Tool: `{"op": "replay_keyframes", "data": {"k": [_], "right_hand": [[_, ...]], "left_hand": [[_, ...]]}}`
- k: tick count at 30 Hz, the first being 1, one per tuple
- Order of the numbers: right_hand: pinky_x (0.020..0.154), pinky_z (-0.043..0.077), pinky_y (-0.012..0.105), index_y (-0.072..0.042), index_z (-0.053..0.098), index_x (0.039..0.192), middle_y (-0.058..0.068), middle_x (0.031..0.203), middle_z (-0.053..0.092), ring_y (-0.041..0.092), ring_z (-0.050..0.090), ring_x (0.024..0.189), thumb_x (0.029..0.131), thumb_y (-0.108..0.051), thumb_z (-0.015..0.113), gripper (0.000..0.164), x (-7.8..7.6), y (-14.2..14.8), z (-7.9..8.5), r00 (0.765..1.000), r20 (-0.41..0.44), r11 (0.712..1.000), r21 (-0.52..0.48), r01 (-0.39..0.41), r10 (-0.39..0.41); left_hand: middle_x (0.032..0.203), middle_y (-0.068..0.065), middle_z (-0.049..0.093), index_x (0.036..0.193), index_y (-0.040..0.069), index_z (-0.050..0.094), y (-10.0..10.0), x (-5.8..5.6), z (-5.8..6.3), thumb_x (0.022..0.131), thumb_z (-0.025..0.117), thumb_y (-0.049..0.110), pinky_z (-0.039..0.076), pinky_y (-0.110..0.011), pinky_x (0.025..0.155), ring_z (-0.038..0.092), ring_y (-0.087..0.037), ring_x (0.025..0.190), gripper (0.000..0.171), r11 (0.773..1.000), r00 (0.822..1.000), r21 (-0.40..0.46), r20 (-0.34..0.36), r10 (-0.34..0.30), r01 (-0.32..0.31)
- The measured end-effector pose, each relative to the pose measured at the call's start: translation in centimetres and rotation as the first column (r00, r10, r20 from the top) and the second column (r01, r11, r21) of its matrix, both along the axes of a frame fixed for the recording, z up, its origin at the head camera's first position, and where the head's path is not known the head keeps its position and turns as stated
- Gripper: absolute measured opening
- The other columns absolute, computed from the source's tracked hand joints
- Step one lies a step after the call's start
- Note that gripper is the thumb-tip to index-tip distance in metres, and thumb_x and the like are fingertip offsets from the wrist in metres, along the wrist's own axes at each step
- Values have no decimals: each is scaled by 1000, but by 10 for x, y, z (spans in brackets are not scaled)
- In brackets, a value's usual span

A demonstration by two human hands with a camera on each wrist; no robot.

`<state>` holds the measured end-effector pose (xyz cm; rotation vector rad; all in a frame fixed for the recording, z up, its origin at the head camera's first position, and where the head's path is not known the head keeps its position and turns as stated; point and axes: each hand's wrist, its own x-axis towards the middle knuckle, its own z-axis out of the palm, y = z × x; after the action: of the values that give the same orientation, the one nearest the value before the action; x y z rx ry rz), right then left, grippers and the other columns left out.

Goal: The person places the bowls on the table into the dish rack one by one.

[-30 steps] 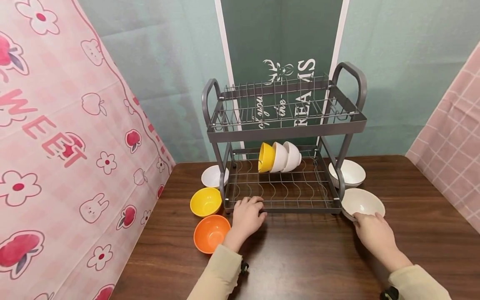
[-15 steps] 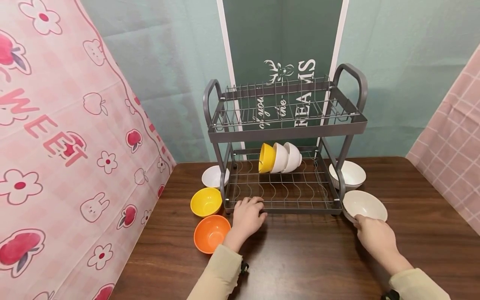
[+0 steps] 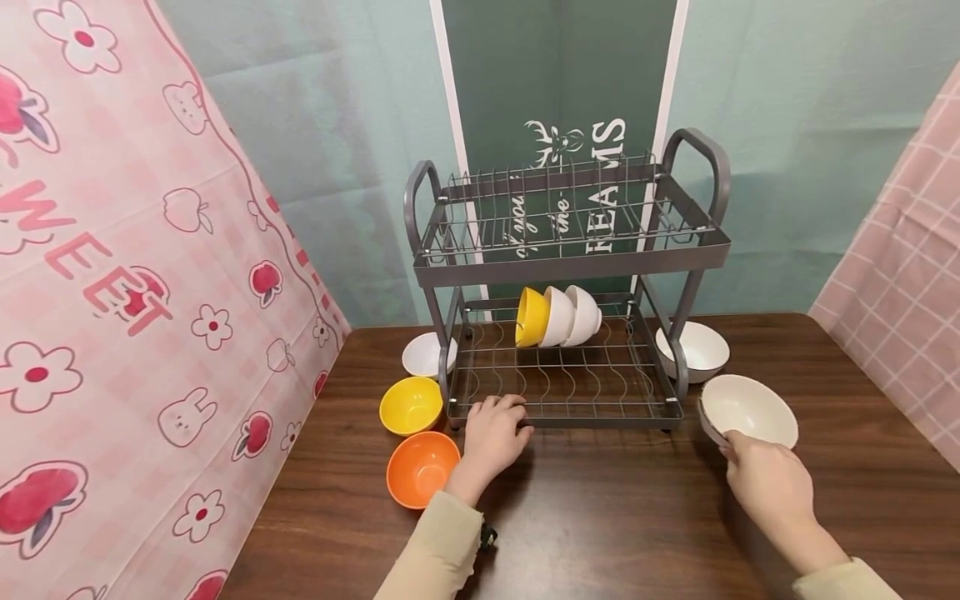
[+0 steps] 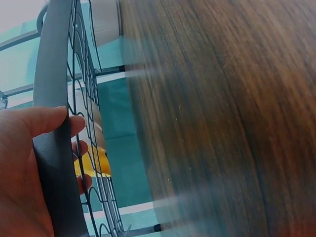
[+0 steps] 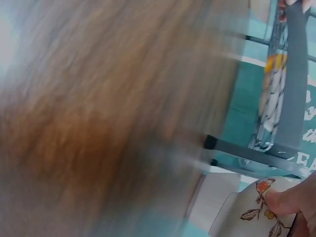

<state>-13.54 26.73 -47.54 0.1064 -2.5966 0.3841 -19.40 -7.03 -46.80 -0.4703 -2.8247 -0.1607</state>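
My right hand (image 3: 772, 487) pinches the near rim of a white bowl (image 3: 750, 410), tilted and held up over the table right of the rack. In the right wrist view, a floral pattern shows on this bowl's outside (image 5: 256, 212), my thumb lying on it. My left hand (image 3: 495, 437) grips the front rail of a grey two-tier dish rack (image 3: 573, 268). The left wrist view has the thumb on one side of that rail (image 4: 52, 163) and fingertips curled through the wires. On the lower tier, a yellow bowl (image 3: 531, 318) and two white bowls (image 3: 583, 317) lean nested on their sides.
Left of the rack stand a white bowl (image 3: 426, 356), a yellow bowl (image 3: 411, 406) and an orange bowl (image 3: 422, 468). Another white bowl (image 3: 701, 348) sits behind the held one, beside the rack's right leg. A pink printed curtain (image 3: 150, 350) borders the wooden table (image 3: 600, 517).
My right hand has lifted the white bowl off its place by the rack and moved it rightward, tilting it more. My left hand stays on the rail.
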Motion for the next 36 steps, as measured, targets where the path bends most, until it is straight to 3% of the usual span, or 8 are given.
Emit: {"op": "replay_keyframes", "data": {"k": [10,13,16,23,27,31,33,36], "right_hand": [[44,33,49,-7,58,69,16,60,62,42,51,51,69,-4,68,11,13,-16,25,994,-112,1000,-3,-5,4],[47,35,49,-7,58,68,15,60,62,41,53,53,67,-3,69,11,16,-23,35,989,-146,1000,-1,-13,12],[51,37,49,-7,59,69,15,60,63,39,54,55,66,-4,69,11,18,-31,43,980,-194,999,14,-38,40],[58,40,45,-5,61,73,15,64,65,35,56,58,66,-7,68,10,20,-48,53,948,-299,993,60,-99,112],[63,41,42,-3,63,77,15,67,67,34,58,61,68,-9,65,11,19,-57,55,931,-329,987,81,-140,159],[66,43,39,-2,64,79,13,71,69,30,60,63,67,-5,67,13,18,-69,55,914,-348,978,93,-185,206],[67,44,37,-2,65,81,13,72,69,29,61,64,67,-5,67,14,19,-76,53,904,-360,973,98,-210,231],[67,44,36,-3,65,80,11,72,69,27,61,64,68,-7,65,12,19,-86,50,886,-378,964,112,-243,267]], "left_hand": [[117,11,62,94,26,68,-5,3,-4,82,63,32,41,-34,90,56,-15,106,15,998,997,58,-71,-17,22],[121,8,60,103,25,67,-6,5,-3,82,62,29,39,-37,95,54,-16,112,21,987,998,156,-47,-30,37],[123,4,58,109,21,64,-5,10,1,84,61,25,37,-40,100,51,-19,116,26,944,999,325,-6,-53,52],[121,-4,60,111,10,62,9,26,4,83,61,10,41,-37,97,51,-21,116,28,710,986,688,-54,-155,150],[120,-9,60,109,5,62,23,40,16,84,59,3,42,-33,97,53,-22,116,26,502,966,852,-15,-259,148],[122,-19,58,113,-4,58,36,50,33,88,54,-1,45,-26,95,53,-30,115,26,278,899,961,110,-424,13],[124,-23,56,117,-6,55,42,51,32,90,51,0,45,-21,93,54,-33,116,28,204,859,977,160,-486,-67],[125,-27,54,120,-6,53,52,49,24,91,50,2,46,-19,89,54,-35,116,30,98,825,982,188,-533,-160]]}}
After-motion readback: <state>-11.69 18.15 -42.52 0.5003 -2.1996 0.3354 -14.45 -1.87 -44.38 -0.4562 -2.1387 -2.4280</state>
